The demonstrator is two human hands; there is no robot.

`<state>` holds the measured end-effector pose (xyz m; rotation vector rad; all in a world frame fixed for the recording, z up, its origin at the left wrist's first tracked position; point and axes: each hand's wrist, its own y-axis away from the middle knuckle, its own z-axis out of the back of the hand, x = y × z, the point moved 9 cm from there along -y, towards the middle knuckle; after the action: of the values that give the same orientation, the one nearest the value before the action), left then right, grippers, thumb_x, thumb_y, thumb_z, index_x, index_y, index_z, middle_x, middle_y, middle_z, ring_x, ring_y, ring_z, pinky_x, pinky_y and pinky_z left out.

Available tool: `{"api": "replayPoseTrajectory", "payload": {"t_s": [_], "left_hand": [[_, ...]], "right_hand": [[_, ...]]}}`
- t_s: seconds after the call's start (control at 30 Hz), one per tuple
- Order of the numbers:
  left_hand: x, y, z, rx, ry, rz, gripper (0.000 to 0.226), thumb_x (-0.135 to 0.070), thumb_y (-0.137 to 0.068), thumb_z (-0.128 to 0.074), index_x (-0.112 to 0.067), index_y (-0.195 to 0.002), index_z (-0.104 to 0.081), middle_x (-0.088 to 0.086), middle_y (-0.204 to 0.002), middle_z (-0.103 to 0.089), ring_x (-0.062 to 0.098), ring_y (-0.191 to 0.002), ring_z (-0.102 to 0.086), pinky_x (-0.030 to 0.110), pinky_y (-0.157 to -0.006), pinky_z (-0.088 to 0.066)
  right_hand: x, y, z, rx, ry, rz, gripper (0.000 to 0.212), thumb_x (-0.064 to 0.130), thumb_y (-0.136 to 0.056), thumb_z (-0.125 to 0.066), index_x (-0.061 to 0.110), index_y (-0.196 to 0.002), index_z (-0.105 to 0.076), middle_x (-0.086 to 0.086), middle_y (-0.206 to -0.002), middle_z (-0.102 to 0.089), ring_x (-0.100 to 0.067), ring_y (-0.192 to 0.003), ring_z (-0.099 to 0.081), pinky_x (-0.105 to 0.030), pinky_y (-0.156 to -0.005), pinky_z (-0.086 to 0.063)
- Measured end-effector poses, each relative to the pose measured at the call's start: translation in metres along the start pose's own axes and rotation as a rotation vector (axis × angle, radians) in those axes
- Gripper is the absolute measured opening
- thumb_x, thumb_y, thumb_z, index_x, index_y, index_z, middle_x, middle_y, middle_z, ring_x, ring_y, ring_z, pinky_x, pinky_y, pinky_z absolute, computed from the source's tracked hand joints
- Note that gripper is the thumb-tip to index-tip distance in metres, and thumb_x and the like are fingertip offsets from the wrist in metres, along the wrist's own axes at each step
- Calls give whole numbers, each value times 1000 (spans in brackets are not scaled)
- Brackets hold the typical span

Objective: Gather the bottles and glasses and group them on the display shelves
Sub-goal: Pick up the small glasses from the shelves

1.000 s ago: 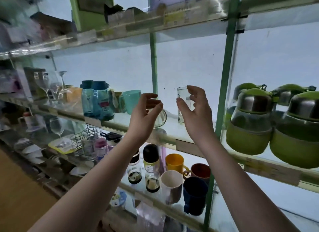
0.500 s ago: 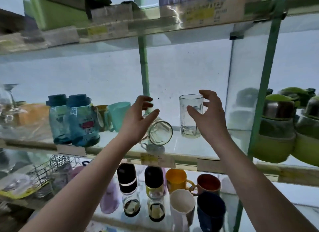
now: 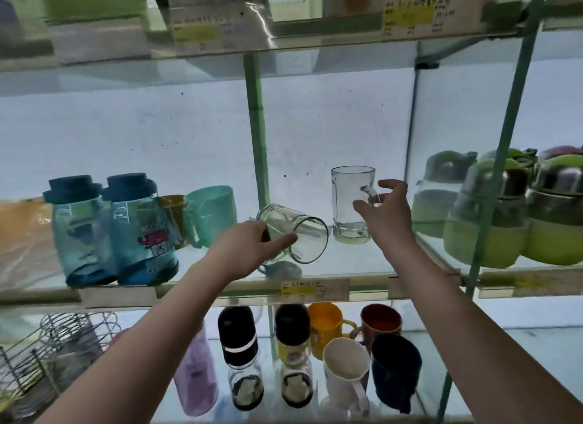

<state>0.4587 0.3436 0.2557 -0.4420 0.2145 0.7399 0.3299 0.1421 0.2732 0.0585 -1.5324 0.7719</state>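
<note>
On the middle shelf [image 3: 347, 270] of a glass display rack, just right of a green upright post [image 3: 257, 139], a tipped glass [image 3: 293, 234] lies over on its side with its open mouth turned toward the camera and to the right. The left hand [image 3: 249, 250] has its grip clamped on this glass, thumb along the near wall and fingers curled behind it. Whether the glass rests on the shelf or is lifted clear of it, I cannot tell.

Just beside it to the right stands an upright glass mug [image 3: 351, 202], its handle turned to the right. The right hand [image 3: 386, 212] is at that handle with its grip apart: thumb and curved fingers are spread, and the handle shows in the gap between them.

Further left on the same shelf are a teal cup [image 3: 214, 218] and two blue bottles [image 3: 85, 231] with dark caps, standing side by side. To the far right, past another green post, stand green jugs [image 3: 485, 221] with steel tops. A price tag [image 3: 315, 289] is fixed to the shelf's front edge.

On the lower shelf [image 3: 536, 338] are two black-capped bottles [image 3: 239, 344], a lilac bottle [image 3: 195, 382], a yellow mug [image 3: 326, 329], a brown mug [image 3: 380, 322], a white mug [image 3: 345, 367], a dark blue mug [image 3: 396, 370] and, at the left, a wire rack [image 3: 47, 354].

The upper shelf [image 3: 315, 45] carries blurred boxes and yellow labels, and a pale wall [image 3: 157, 139] backs the rack
</note>
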Motion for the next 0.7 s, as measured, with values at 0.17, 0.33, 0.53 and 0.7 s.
{"api": "replayPoseTrajectory", "payload": {"t_s": [0.17, 0.33, 0.53, 0.7], "left_hand": [[-9, -2, -15, 50, -227, -132, 54, -65, -80, -53, -12, -77, -62, 1, -78, -64, 18, -75, -54, 30, -68, -39], [-12, -8, -23, 109, -267, -195, 30, -42, -89, -55, -14, -76, -54, 3, -86, -60, 20, -78, -50, 30, -71, -37], [-14, -10, -25, 195, -136, -264, 35, -39, -95, -49, -14, -70, -49, 2, -73, -50, 21, -73, -48, 33, -70, -42], [-13, -7, -24, 298, 65, -261, 35, -30, -95, -52, -12, -66, -51, -1, -65, -49, 15, -64, -47, 31, -68, -42]], "right_hand": [[-5, -2, -1, -71, -9, -47, 39, 7, -83, -63, 8, -113, -38, 4, -72, -51, -19, -76, -55, -23, -59, -41], [-7, -2, 4, -128, -51, -91, 30, 23, -83, -67, 9, -98, -44, -7, -77, -60, -20, -63, -61, -26, -52, -46], [-14, 1, -11, -22, -161, -195, 29, 28, -93, -55, 8, -71, -57, -5, -57, -51, -17, -50, -48, -32, -59, -45], [-16, 9, -20, 4, -207, -216, 34, 20, -94, -43, 10, -67, -62, -3, -59, -47, -15, -49, -37, -24, -50, -31]]}}
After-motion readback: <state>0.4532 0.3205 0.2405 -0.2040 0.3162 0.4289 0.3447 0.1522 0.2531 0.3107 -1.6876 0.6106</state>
